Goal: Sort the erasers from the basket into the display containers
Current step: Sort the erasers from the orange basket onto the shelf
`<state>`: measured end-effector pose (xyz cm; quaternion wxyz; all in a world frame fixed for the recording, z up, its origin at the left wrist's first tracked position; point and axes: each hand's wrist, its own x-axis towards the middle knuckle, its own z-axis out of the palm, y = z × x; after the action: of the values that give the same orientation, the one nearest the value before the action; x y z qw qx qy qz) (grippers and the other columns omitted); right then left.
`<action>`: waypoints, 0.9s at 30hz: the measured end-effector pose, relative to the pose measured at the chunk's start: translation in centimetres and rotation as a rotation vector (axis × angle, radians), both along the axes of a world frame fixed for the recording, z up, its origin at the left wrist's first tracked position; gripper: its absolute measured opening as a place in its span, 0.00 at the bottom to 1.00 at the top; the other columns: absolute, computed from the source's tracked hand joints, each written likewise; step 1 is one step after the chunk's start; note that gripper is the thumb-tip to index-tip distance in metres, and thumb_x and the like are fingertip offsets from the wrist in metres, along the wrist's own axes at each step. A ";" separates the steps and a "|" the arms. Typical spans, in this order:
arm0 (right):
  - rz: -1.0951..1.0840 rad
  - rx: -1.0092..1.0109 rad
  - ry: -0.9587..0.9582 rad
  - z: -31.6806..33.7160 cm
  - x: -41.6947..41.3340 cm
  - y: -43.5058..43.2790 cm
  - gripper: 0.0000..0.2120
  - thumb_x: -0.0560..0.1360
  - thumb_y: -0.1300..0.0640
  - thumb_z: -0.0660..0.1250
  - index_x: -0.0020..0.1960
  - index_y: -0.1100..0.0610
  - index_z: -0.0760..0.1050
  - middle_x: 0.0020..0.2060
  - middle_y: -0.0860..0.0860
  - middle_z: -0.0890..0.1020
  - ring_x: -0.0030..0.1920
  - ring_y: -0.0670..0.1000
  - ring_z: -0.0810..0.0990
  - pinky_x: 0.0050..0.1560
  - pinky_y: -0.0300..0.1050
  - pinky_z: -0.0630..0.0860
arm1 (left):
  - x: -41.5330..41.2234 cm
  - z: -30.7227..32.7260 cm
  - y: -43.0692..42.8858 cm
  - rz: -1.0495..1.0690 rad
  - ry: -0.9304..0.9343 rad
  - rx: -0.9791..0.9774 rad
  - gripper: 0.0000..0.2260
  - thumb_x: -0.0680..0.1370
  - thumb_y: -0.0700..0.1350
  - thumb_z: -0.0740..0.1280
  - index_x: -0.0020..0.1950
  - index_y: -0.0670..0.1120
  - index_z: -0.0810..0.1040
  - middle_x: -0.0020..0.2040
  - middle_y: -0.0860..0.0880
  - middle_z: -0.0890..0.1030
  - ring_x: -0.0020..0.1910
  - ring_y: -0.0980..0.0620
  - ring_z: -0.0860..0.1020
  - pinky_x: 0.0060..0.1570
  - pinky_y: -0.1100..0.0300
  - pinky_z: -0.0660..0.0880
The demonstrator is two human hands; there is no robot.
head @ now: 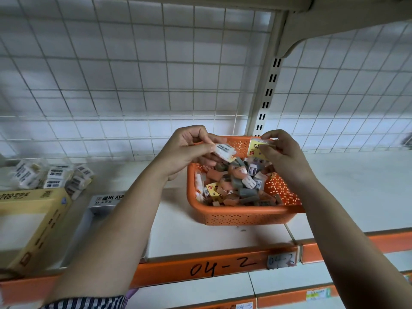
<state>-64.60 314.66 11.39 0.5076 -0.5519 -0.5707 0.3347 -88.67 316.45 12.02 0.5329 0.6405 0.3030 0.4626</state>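
Note:
An orange perforated basket [245,216] stands on the white shelf, filled with several loose erasers [236,186] in white, yellow, grey and salmon sleeves. My left hand [187,150] hovers over the basket's left rim and pinches white-sleeved erasers [225,150] between thumb and fingers. My right hand [283,152] is over the basket's far right corner, gripping a yellow-sleeved eraser [256,149]. At the far left, a clear container [33,175] holds several white erasers with black print. A yellow display box [33,219] and a grey display box [104,202] sit in front of it.
A white wire grid [133,74] backs the shelf, with a slotted upright post [267,92] behind the basket. The shelf's orange front rail [211,266] reads "04-2". Bare white shelf surface [356,186] lies right of the basket. Lower shelves show below.

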 end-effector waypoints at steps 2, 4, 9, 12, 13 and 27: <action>0.017 0.000 0.031 0.7 -0.6 0.0 0.07 0.79 0.63 0.65 0.55 0.55 0.73 0.48 0.55 0.80 0.41 0.53 0.84 0.31 0.42 0.77 | -0.8 0.1 0.0 0.028 -0.036 0.006 0.08 0.75 0.28 0.66 0.40 0.39 0.73 0.48 0.42 0.85 0.46 0.43 0.84 0.36 0.60 0.81; 0.056 0.011 0.065 1.5 -1.6 -0.2 0.08 0.78 0.65 0.66 0.56 0.57 0.73 0.45 0.55 0.81 0.38 0.51 0.84 0.31 0.41 0.77 | -1.7 0.4 -0.2 0.064 -0.043 0.018 0.06 0.75 0.32 0.68 0.40 0.39 0.74 0.46 0.42 0.85 0.46 0.41 0.83 0.37 0.59 0.81; 0.189 0.031 0.120 3.3 -5.5 0.0 0.14 0.73 0.69 0.70 0.51 0.56 0.69 0.45 0.57 0.81 0.39 0.54 0.85 0.31 0.42 0.77 | -5.2 1.2 -1.2 0.222 -0.014 0.070 0.09 0.68 0.38 0.75 0.40 0.41 0.75 0.40 0.46 0.83 0.36 0.45 0.83 0.34 0.57 0.81; 0.230 0.066 0.073 3.8 -9.0 0.7 0.15 0.72 0.68 0.72 0.48 0.55 0.67 0.40 0.53 0.78 0.36 0.51 0.82 0.30 0.43 0.76 | -8.5 1.8 -1.9 0.282 0.063 0.108 0.09 0.70 0.32 0.74 0.44 0.40 0.77 0.43 0.49 0.82 0.39 0.43 0.84 0.41 0.53 0.82; 0.241 0.088 0.054 3.9 -10.4 1.0 0.15 0.72 0.68 0.72 0.47 0.54 0.68 0.39 0.51 0.78 0.33 0.48 0.80 0.28 0.41 0.74 | -9.7 2.1 -2.2 0.314 0.081 0.111 0.09 0.70 0.32 0.74 0.46 0.39 0.77 0.43 0.51 0.82 0.39 0.45 0.84 0.43 0.52 0.82; 0.533 0.107 -0.140 3.1 -31.0 2.5 0.09 0.66 0.65 0.78 0.45 0.58 0.83 0.40 0.50 0.84 0.30 0.47 0.78 0.32 0.38 0.71 | -30.3 3.5 -6.3 0.720 0.096 -0.014 0.20 0.73 0.32 0.70 0.62 0.47 0.76 0.42 0.49 0.84 0.37 0.56 0.81 0.39 0.64 0.79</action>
<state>-95.57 317.15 14.53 0.3896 -0.3764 -0.7463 0.3868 -118.96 310.13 15.52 0.3252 0.5103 0.5369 0.5879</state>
